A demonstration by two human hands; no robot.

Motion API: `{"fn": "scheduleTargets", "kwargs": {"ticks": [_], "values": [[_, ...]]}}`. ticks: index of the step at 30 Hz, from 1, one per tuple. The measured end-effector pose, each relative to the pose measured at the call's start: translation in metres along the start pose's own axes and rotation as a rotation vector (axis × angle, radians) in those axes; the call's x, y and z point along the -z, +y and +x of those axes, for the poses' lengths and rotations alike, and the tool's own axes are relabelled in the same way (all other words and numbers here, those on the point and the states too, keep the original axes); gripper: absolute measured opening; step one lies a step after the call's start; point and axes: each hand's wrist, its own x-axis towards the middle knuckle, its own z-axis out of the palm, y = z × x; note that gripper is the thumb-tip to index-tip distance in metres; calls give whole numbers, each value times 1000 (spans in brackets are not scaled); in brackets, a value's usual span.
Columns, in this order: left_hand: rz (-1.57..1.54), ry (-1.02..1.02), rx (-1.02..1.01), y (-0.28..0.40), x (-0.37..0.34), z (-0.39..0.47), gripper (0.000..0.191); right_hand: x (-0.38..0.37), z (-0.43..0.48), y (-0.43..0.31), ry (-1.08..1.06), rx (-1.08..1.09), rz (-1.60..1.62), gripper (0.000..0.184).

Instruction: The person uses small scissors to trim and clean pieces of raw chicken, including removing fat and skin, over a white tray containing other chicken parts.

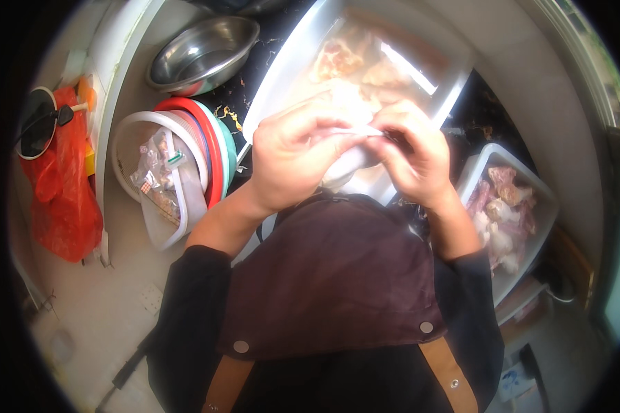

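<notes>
My left hand (294,149) and my right hand (413,149) meet at the near side of a large white plastic tub (279,77). Between them, thumbs and fingers pinch a thin white piece (359,130), its material washed out by glare. A whitish rounded thing (343,168) hangs or lies just below the fingers; what it is I cannot tell. Pieces of raw meat (338,57), apparently poultry, lie in liquid in the tub beyond my hands. More raw poultry pieces (506,206) fill a smaller white tub (488,155) to the right of my right forearm.
A steel basin (204,54) stands at the upper left on the dark marbled counter (483,111). Below it, nested colanders and basins (219,149) hold a clear container (186,211) and plastic bags (157,160). Red plastic bags (64,206) hang at the far left.
</notes>
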Motion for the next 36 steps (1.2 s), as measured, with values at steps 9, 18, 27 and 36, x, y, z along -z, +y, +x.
{"fn": "scheduleTargets", "kwargs": {"ticks": [9, 18, 27, 36], "values": [[-133, 55, 135, -4, 8, -7, 23, -6, -11, 3, 99, -180, 30, 9], [-190, 163, 106, -13, 7, -5, 18, -10, -1, -4, -14, -123, -12, 18], [-277, 148, 164, -5, 6, -8, 19, -6, -7, -4, 18, -317, 162, 5], [-339, 99, 164, -3, 8, -7, 20, -5, -10, -2, 52, -367, 234, 5]]}}
